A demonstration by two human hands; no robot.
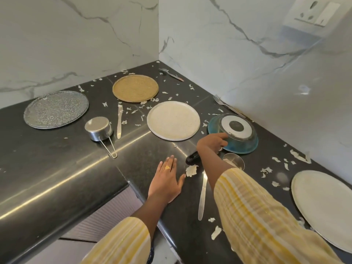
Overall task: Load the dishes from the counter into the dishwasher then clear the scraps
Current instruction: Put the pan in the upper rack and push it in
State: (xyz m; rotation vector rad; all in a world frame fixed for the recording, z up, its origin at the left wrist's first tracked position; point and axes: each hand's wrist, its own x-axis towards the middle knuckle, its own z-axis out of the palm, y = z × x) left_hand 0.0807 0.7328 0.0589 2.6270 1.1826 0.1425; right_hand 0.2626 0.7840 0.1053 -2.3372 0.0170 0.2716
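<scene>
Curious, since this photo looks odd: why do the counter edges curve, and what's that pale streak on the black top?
Head view: the wide-angle lens bows the counter and walls; the streak is glare on its polished rounded edge; the wall socket at top right looks soft, while the blue bowl in the right hand is sharp.

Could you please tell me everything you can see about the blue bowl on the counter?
The blue bowl is round, teal and glossy. It lies upside down on the black counter near the right wall. Its upturned base shows a white ring around a dark centre. The right hand grips its near-left rim, with one digit on the outer wall and the other fingers curled at the edge. The bowl looks slightly tipped.
</scene>
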